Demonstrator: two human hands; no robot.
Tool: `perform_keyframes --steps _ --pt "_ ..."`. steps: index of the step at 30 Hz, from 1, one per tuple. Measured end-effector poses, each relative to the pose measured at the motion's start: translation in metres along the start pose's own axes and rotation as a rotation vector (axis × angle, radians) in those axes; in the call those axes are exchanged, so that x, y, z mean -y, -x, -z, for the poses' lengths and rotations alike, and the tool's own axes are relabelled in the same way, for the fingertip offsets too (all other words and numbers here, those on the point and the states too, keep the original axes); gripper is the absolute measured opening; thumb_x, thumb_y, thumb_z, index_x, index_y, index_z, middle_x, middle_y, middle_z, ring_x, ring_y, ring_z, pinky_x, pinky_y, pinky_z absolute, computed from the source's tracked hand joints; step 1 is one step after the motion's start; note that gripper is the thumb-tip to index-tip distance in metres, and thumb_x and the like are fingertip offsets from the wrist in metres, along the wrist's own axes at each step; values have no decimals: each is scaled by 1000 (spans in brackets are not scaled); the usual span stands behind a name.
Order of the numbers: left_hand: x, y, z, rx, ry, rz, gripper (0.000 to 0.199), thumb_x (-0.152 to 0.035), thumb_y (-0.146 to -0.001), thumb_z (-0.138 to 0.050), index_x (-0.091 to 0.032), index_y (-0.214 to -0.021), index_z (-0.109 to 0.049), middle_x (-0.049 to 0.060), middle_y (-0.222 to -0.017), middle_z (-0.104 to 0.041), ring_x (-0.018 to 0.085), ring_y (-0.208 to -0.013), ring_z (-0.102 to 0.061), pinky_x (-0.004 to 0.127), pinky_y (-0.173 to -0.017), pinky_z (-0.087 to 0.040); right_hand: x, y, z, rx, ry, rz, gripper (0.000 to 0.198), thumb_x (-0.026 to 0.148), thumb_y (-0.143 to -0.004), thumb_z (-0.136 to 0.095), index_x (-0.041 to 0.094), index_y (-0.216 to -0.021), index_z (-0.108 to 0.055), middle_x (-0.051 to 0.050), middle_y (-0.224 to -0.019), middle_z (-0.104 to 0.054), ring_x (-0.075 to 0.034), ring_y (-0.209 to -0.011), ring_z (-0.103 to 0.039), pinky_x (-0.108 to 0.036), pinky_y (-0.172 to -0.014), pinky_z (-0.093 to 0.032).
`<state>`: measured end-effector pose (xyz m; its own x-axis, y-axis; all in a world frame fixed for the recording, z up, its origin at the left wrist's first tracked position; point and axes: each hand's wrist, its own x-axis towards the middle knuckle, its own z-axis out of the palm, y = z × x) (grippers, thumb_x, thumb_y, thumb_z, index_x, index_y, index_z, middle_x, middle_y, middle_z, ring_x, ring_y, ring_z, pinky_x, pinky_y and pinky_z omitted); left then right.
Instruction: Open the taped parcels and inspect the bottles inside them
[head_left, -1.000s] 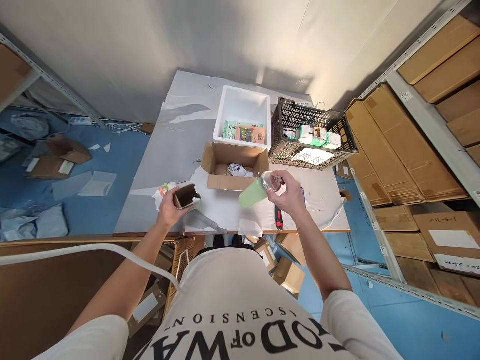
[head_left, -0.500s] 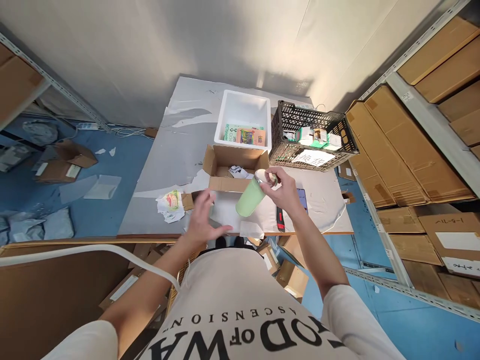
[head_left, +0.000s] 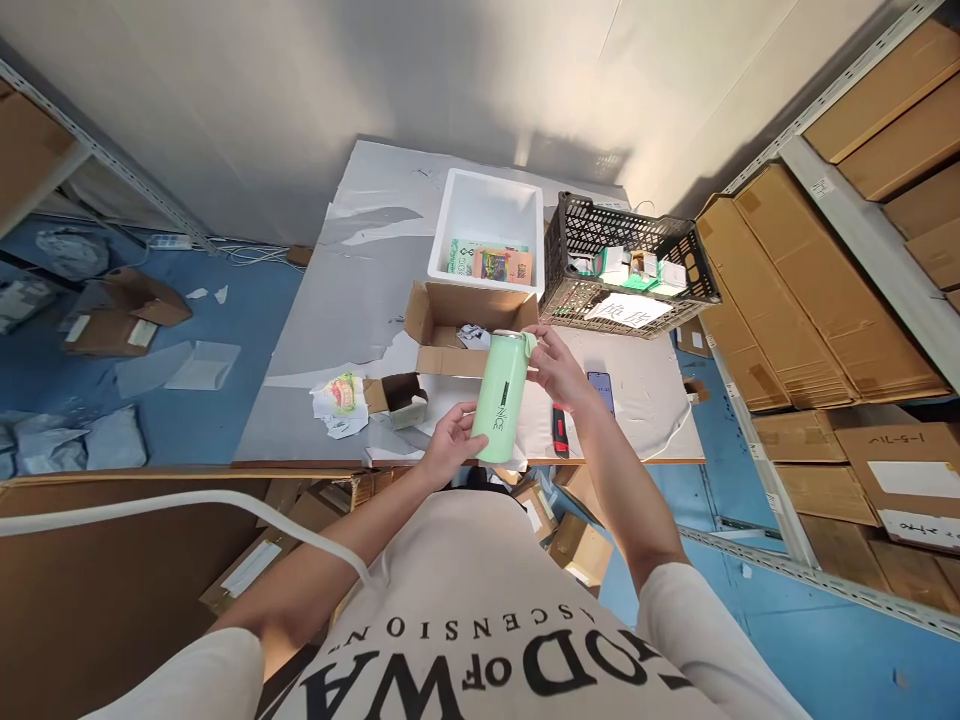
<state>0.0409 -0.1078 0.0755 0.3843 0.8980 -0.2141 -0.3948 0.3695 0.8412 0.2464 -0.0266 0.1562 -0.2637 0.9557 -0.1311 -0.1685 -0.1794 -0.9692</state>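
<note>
A light green tumbler (head_left: pixel 498 400) with dark lettering is held nearly upright above the table's front edge. My right hand (head_left: pixel 556 368) grips it near the top, by a green tab at the rim. Lower down, my left hand (head_left: pixel 451 447) has its fingers against the tumbler's left side near the base; some fingertips are hidden behind it. Just behind the tumbler stands an open cardboard box (head_left: pixel 454 361) with crumpled paper (head_left: pixel 474 336) inside. To the left lies a small open box (head_left: pixel 406 400) beside a crumpled printed wrapper (head_left: pixel 341 404).
A white foam bin (head_left: pixel 442 225) holding printed cards stands at the back. Right of it, a black plastic crate (head_left: pixel 574 305) contains small boxes. A phone (head_left: pixel 601 390) and a red-and-black cutter (head_left: pixel 559 432) lie right of my right hand. Shelves with cartons (head_left: pixel 795 290) line the right.
The tumbler has turned from tilted to nearly upright, showing its lettering. My left hand has moved right from beside the small box and taken hold of the tumbler's lower part.
</note>
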Motion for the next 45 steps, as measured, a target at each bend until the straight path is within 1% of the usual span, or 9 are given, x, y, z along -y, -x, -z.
perform_keyframes --steps 7,11,14,17,22,29,32,38,45 --pt "8 2 -5 2 24 -5 66 -43 -63 -79 -21 -118 -50 12 -123 -59 25 -102 -63 36 -80 -53 -9 -2 -3 -68 -39 -48 43 50 -67 -75 31 -98 -54 3 -91 -59 -14 -83 -57 -30 -74 -53" --pt "11 2 -13 -146 -105 -57 82 -31 -48 -88 -24 -116 -44 9 -125 -52 19 -93 -62 30 -73 -53 -16 -7 -7 -202 33 -14 44 50 -65 -75 30 -98 -53 3 -93 -55 -13 -83 -57 -29 -72 -53" --pt "12 3 -19 -269 -178 -52 73 -30 -50 -87 -24 -107 -43 5 -112 -54 16 -85 -61 26 -65 -51 -20 -10 -10 -290 111 6 47 53 -66 -74 30 -98 -50 2 -98 -54 -12 -79 -56 -27 -68 -52" --pt "8 5 -20 -317 -106 -84 62 -31 -53 -85 -22 -101 -47 5 -110 -54 17 -93 -59 28 -73 -52 -20 -9 -9 -241 154 42 50 61 -68 -68 31 -103 -48 0 -104 -54 -13 -83 -57 -27 -69 -51" --pt "-1 9 -15 -121 238 130 53 -41 -65 -74 -24 -109 -49 5 -105 -62 22 -89 -64 37 -70 -54 -14 -4 -2 -109 88 49 51 66 -71 -62 34 -109 -49 0 -116 -57 -16 -91 -58 -30 -70 -53" --pt "5 11 -14 -30 329 192 49 -45 -72 -65 -17 -111 -58 12 -109 -66 30 -100 -64 42 -78 -54 -13 -4 -6 -86 -21 -6 51 54 -68 -73 34 -109 -51 1 -101 -63 -16 -86 -60 -30 -69 -53" --pt "8 10 -13 -67 217 138 55 -42 -68 -72 -19 -115 -55 11 -114 -62 27 -102 -62 41 -82 -54 -13 -5 -6 -111 -6 -10 50 52 -68 -74 33 -108 -52 1 -103 -62 -16 -88 -59 -30 -71 -53" --pt "15 7 -15 -327 -99 -65 70 -28 -48 -87 -24 -106 -47 6 -123 -48 18 -97 -61 30 -77 -54 -15 -6 -4 -152 42 16 48 52 -70 -73 34 -109 -52 1 -109 -59 -16 -90 -59 -32 -73 -53" --pt "9 8 -15 -324 86 -50 49 -40 -63 -76 -23 -101 -50 4 -106 -60 16 -86 -62 31 -74 -53 -14 -6 -1 -190 209 183 67 73 -64 -66 32 -115 -50 -5 -121 -55 -21 -104 -56 -34 -80 -51"
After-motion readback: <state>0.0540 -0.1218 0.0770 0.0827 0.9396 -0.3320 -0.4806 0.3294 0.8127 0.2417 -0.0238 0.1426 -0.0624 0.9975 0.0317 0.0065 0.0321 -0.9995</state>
